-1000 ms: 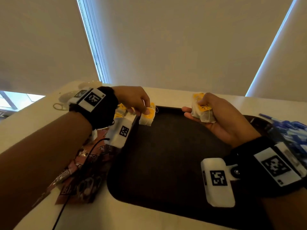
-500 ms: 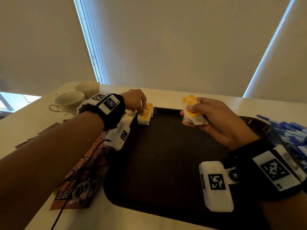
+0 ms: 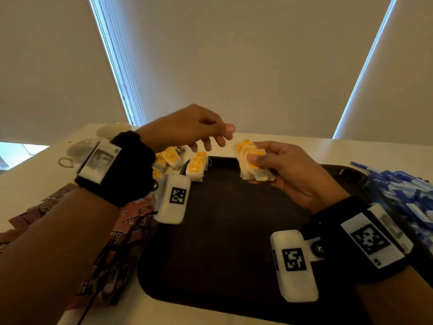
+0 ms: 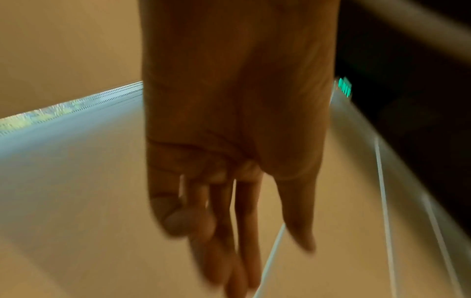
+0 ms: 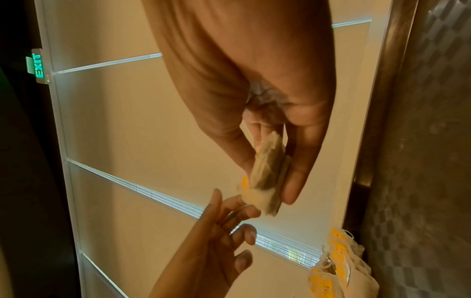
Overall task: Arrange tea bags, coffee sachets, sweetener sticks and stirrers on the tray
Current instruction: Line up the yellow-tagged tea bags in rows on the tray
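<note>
Right hand [image 3: 288, 170] is clamped on a stack of translucent yellow-tagged paper tea bags [image 3: 251, 161] above the dark tray's [image 3: 222, 242] far edge; left hand [image 3: 187, 130] is held empty, fingers loosely apart.

My white paper tea bags [image 3: 254, 164] carry yellow tags. At nine o'clock, reddish-brown coffee sachets [image 3: 112, 249]; at three, blue-and-white sticks [image 3: 403, 195].

Dim, backlit, motion-blurred, wide-angle warped

Tea bags [image 3: 196, 167] on the tray [image 3: 225, 231] (far-left corner); coffee sachets [image 3: 117, 242] left, stirrers [image 3: 403, 195] right.
</note>
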Demonstrator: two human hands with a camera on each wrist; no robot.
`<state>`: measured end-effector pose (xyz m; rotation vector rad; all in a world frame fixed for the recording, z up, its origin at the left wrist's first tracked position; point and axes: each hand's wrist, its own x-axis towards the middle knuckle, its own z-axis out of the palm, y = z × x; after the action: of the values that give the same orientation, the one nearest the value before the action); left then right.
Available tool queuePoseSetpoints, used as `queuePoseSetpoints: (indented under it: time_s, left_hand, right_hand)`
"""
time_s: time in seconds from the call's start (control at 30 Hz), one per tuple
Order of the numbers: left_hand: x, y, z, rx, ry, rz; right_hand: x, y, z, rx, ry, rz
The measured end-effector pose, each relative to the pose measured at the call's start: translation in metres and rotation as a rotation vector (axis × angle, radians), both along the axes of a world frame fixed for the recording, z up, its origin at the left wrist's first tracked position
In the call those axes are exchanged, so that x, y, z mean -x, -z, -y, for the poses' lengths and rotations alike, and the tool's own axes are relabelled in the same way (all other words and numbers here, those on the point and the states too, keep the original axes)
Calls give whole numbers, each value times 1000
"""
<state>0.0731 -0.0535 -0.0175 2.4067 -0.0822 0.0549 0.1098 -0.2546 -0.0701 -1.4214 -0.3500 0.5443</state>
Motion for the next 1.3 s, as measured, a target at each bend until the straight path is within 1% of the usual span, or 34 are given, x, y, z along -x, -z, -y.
queuePoseSetpoints:
  time_s: [0.07,0.1,0.2,0.3,0.47,0.6,0.83,1.2,1.3]
  left_hand:
    - [8,-1,10,-11,85,-62]
    - [10,2,12,-4,99,-62]
    - [10,14,16,67,31,13]
    - [7,23,17,139,-9,28]
    - [3,25,14,128,-45,23]
    - [4,26,14,151,-45,12]
    - [4,26,15,120,-25,41]
    - [8,23,11,128,-21,82]
    - [12,19,3,85,-42,94]
  right_hand:
    - [1,0,-1,-26,-4,0]
    - [1,0,-1,-35,-5,6]
    - [1,-2,-1,-46,-6,17]
    - [1,-1,-1,-72,12,18]
    - [1,2,-3,-31,19,59]
    - [3,3,-4,-29,5,84]
    - [4,3,-3,-11,14,112]
    - [4,2,-5,-14,46,30]
    - [4,1,-3,-27,59,18]
